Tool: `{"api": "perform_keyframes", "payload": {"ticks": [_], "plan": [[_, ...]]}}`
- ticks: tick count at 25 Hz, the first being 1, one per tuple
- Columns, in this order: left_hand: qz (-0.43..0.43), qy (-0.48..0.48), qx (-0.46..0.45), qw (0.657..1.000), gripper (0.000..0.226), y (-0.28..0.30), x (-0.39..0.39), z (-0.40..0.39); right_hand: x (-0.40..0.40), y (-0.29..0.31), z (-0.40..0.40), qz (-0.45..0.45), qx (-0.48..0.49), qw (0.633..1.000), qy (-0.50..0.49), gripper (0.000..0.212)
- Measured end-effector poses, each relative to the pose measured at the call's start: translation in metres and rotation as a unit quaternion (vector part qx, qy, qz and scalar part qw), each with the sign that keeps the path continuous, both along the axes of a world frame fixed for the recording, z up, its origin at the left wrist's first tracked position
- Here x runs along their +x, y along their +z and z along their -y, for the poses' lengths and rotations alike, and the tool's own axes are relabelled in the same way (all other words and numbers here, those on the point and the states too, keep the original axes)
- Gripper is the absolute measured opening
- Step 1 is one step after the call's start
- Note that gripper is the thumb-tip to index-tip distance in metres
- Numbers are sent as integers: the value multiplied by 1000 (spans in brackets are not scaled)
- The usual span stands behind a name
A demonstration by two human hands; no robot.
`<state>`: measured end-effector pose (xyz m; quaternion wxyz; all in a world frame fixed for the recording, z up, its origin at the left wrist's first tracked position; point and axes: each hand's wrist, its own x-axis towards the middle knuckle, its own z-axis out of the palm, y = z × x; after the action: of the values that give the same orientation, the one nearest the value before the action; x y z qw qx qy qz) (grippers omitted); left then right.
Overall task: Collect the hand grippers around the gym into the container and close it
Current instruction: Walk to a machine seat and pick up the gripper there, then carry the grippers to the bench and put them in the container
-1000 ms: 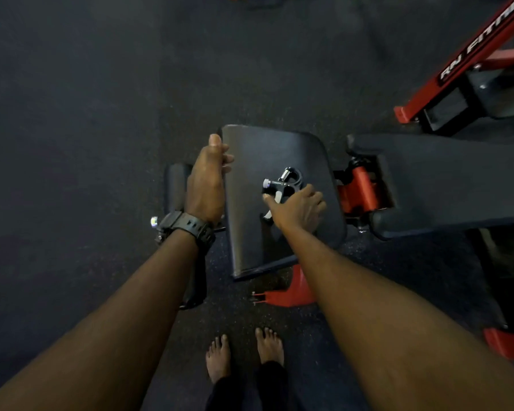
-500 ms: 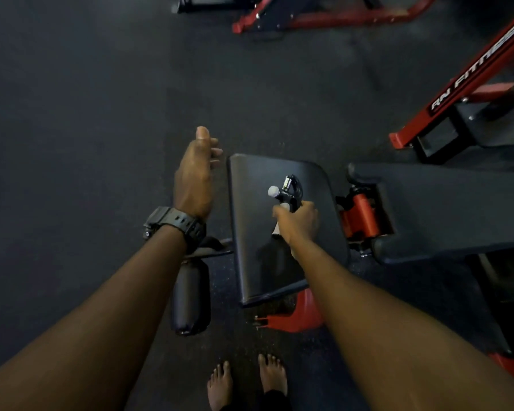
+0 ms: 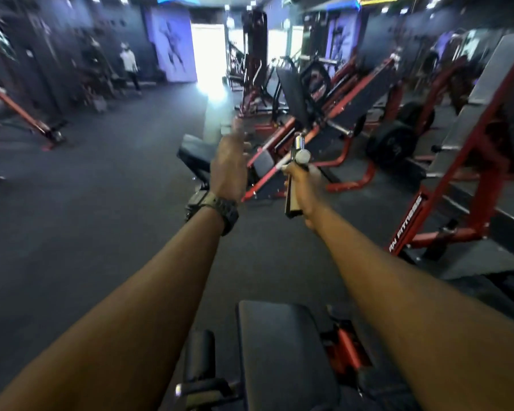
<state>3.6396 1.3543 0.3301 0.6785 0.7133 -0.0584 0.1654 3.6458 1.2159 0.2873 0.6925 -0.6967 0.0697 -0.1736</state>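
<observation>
My right hand [image 3: 304,191] is closed around a black hand gripper [image 3: 296,161], held up in the air in front of me; its metal spring and pale knob stick out above my fingers, one handle hangs below. My left hand [image 3: 230,164], with a dark watch on the wrist, is raised beside it, fingers apart and holding nothing. The black bench pad [image 3: 279,351] the hand gripper came from lies below my arms at the bottom of the view. No container is in sight.
Red and black weight machines [image 3: 413,149] crowd the right side, with a second bench [image 3: 196,158] ahead of my left hand. Dark rubber floor [image 3: 86,203] spreads to the left. A person [image 3: 129,68] stands far back left near a bright doorway [image 3: 208,51].
My right hand lifted the hand gripper off the bench pad and raised it. My left hand left the pad's edge and rose. The view swung up from the floor to the gym hall.
</observation>
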Motion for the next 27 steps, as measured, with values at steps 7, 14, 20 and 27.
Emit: {"api": "perform_keyframes", "payload": {"ticks": [7, 14, 20, 27], "plan": [[80, 35, -3, 996, 89, 98, -34, -30, -32, 119, -18, 103, -15, 993, 63, 14], [131, 104, 14, 986, 94, 134, -71, -74, -40, 163, -59, 138, -22, 983, 122, 40], [151, 190, 63, 968, 100, 150, -120, -139, -57, 173, -125, 146, -22, 968, 201, 45], [122, 353, 71, 925, 88, 130, -243, -260, -126, 148, -275, 122, -23, 920, 373, 24]]}}
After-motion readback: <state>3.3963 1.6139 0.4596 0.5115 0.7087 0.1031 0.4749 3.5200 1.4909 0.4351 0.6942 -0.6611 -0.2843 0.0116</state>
